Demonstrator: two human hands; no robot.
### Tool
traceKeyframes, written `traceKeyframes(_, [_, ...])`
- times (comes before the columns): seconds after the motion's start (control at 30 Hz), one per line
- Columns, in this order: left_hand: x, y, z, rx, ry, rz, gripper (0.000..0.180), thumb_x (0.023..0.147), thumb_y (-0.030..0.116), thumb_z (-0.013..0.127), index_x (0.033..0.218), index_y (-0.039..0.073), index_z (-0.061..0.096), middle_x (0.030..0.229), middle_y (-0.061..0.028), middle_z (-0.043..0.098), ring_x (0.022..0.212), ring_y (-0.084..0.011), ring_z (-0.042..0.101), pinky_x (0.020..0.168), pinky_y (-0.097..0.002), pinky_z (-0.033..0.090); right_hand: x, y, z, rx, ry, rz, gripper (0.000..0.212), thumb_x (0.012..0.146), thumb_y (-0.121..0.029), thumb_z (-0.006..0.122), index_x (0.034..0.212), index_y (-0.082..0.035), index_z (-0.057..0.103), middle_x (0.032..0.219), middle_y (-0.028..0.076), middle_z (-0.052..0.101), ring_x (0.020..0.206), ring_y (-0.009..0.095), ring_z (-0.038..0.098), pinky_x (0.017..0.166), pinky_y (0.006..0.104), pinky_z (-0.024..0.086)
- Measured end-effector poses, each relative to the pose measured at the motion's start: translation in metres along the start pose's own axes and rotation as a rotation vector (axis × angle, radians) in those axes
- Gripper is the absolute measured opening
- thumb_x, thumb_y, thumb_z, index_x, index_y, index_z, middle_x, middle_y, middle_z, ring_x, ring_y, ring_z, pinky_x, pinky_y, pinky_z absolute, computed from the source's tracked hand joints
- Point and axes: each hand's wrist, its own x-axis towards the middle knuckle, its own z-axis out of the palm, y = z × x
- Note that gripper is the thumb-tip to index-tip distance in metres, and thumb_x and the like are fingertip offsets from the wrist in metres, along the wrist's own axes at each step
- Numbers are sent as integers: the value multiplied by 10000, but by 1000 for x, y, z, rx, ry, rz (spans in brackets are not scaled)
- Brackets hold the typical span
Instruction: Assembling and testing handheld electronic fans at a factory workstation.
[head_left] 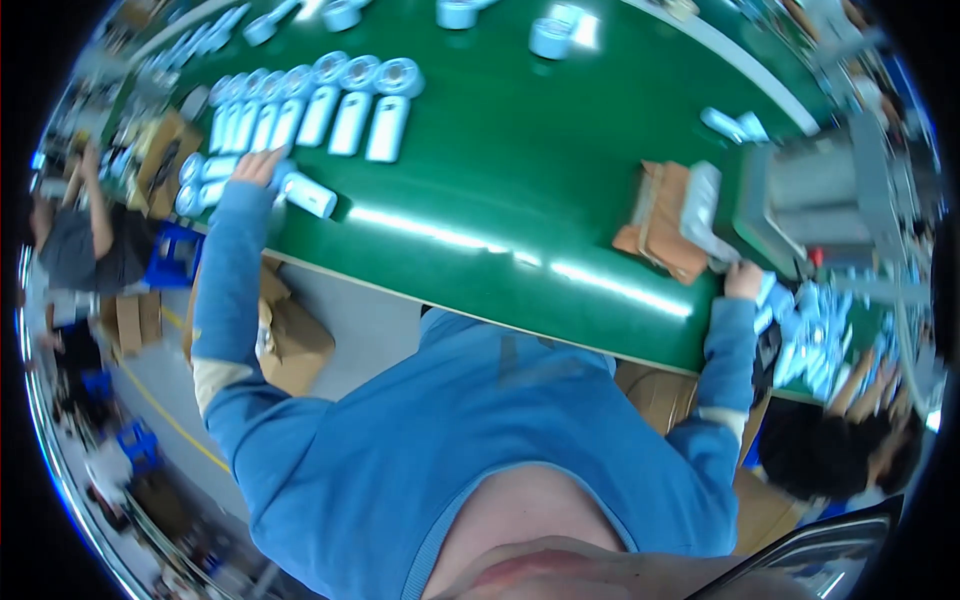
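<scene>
At the left of the green worktable (480, 180), my left hand (258, 167) is closed over the head end of a white handheld fan (310, 195). That fan's handle points right and toward me; motion blurs my fingers. Beside the hand, more white fans (207, 193) lie on their sides. Behind them several white fans (347, 122) form a slanting row, round heads away from me. On the right side, my right hand (743, 280) is closed on the end of a translucent plastic bag (701, 205). A brown cardboard piece (662, 220) lies left of the bag.
A grey machine (825, 190) stands right of the bag. Below it lies a heap of pale blue-white bagged items (815, 335). More white parts (550, 38) are at the far side. Cardboard boxes (290, 335) sit below the table. Other people work at both sides.
</scene>
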Motion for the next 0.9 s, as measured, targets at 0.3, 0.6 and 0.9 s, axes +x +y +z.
traceKeyframes(0.3, [12, 126, -39, -1023, 210, -219, 487, 665, 67, 684, 1122, 39, 518, 1065, -173, 635, 951, -286, 614, 878, -364, 480, 9, -47, -37, 9, 34, 90, 292, 793, -219, 614, 964, 15, 652, 949, 239, 653, 846, 433, 584, 789, 453, 469])
traceKeyframes(0.6, [175, 333, -42, -1447, 102, 197, 511, 645, 15, 690, 1117, 22, 493, 1068, -172, 655, 947, -257, 640, 864, -321, 500, -5, -63, -58, 149, 172, 50, 196, 826, -174, 579, 850, 5, 654, 838, 206, 669, 758, 407, 583, 731, 445, 465])
traceKeyframes(0.9, [238, 411, -10, -1505, 24, 422, 536, 616, 40, 719, 1111, 45, 514, 1101, -146, 621, 981, -246, 610, 897, -322, 472, -4, -58, -63, 124, 95, 97, 194, 813, -163, 585, 906, -11, 663, 893, 198, 678, 810, 422, 601, 706, 460, 482])
